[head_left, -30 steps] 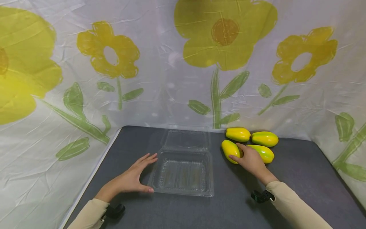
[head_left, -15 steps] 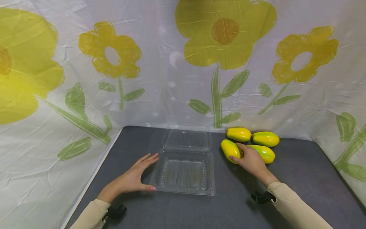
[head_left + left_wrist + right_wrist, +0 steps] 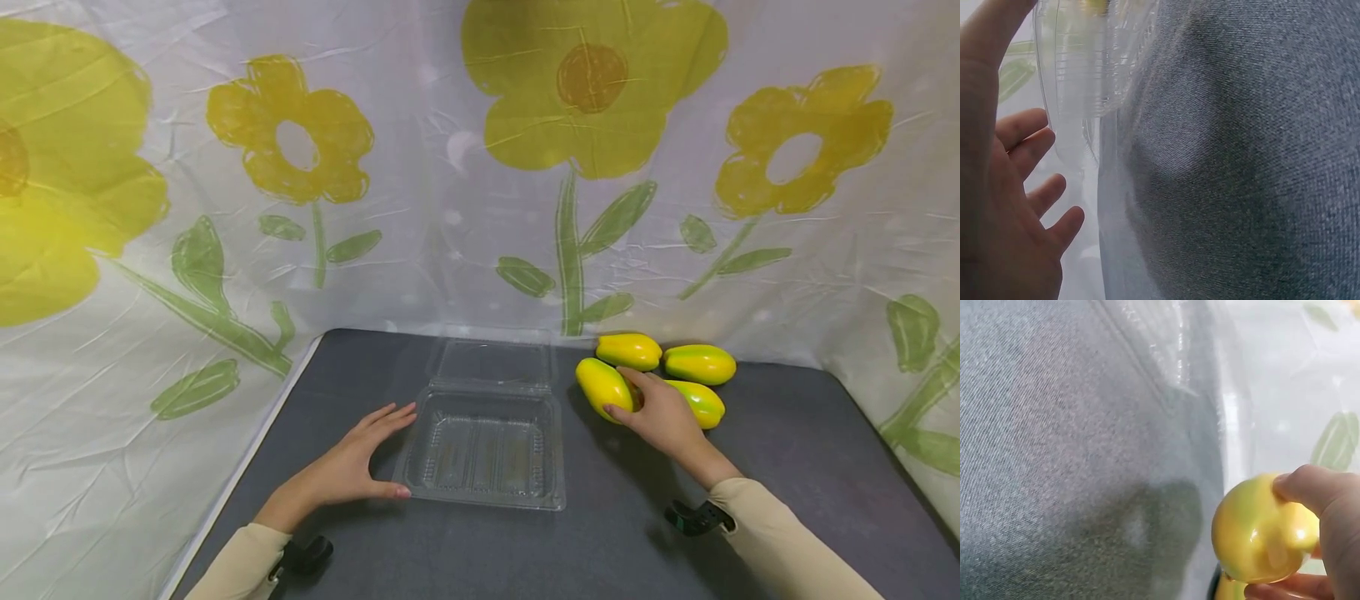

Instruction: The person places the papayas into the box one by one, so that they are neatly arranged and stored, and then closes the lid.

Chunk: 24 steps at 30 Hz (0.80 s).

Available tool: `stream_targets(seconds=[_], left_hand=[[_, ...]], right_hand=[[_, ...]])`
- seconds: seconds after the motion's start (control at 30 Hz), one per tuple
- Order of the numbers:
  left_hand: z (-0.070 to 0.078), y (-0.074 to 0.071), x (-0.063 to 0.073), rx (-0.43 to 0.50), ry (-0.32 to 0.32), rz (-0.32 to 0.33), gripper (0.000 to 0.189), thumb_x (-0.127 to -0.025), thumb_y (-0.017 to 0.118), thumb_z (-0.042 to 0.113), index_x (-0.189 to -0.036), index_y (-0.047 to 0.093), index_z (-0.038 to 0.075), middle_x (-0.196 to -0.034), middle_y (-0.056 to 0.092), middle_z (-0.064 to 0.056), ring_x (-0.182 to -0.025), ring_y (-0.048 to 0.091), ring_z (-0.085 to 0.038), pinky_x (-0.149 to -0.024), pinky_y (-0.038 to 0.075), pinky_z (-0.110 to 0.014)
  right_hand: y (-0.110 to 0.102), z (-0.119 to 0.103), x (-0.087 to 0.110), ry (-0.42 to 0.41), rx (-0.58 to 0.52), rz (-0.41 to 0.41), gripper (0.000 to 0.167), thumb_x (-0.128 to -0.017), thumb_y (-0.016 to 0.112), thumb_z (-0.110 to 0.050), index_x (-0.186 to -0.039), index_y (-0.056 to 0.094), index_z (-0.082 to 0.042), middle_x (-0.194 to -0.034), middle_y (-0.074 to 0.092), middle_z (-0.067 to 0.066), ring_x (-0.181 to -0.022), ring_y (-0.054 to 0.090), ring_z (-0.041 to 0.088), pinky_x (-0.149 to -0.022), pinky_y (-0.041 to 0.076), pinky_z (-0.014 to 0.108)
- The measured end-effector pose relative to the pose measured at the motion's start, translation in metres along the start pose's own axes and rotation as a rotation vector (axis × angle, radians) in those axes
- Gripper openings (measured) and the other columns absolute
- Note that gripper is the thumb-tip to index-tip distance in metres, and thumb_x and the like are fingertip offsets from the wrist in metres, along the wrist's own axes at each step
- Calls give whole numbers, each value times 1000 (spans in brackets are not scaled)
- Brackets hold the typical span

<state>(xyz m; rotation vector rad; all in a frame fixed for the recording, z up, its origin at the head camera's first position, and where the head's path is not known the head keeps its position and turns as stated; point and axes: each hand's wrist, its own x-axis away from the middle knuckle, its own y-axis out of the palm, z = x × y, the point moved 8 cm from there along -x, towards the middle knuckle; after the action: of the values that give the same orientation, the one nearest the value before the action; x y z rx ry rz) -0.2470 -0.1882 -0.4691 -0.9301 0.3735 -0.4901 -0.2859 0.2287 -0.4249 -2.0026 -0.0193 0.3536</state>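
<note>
In the head view my right hand (image 3: 663, 417) grips a yellow-green papaya (image 3: 602, 389) between thumb and fingers. The right wrist view shows this papaya (image 3: 1257, 531) end-on, with a shadow on the table beside it. An open clear plastic clamshell box (image 3: 480, 502) lies left of the papaya, its lid (image 3: 491, 365) folded back toward the wall. At the box's left side is my left hand (image 3: 341, 467), fingers spread and thumb at the near left corner. In the left wrist view its fingers (image 3: 1032, 150) are loosely bent near the box's wall (image 3: 1079, 81).
Three more papayas lie close to my right hand: one behind (image 3: 628, 352), one at the back right (image 3: 700, 364) and one partly hidden by the hand (image 3: 701, 404). A dark grey tabletop (image 3: 480, 558) ends at a flowered cloth wall (image 3: 420, 250).
My right hand has moved the gripped papaya slightly up and to the left in the head view, off the tabletop. The left hand and the box have hardly moved.
</note>
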Motion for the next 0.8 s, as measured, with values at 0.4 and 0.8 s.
stream_targets(seconds=[0.4,0.8], left_hand=[[3,0,-3,-3,36,4,107,-70,81,61,-155,33,16,-164,30,-7,-150,22,-45,-108,31,-72],[-1,-2,0,-59,5,44,107,-66,82,62,-154,36,21,-162,35,-2,-149,27,-42,-107,29,-74]], right_hand=[[-9,-22,-3,-38,-42,-18,71,-85,76,-41,-143,52,-7,-129,65,17,-98,66,28,-80,55,47],[-12,-49,-6,-74,-64,-34,71,-84,77,-40,-143,52,-9,-126,67,13,-93,66,23,-77,55,41]])
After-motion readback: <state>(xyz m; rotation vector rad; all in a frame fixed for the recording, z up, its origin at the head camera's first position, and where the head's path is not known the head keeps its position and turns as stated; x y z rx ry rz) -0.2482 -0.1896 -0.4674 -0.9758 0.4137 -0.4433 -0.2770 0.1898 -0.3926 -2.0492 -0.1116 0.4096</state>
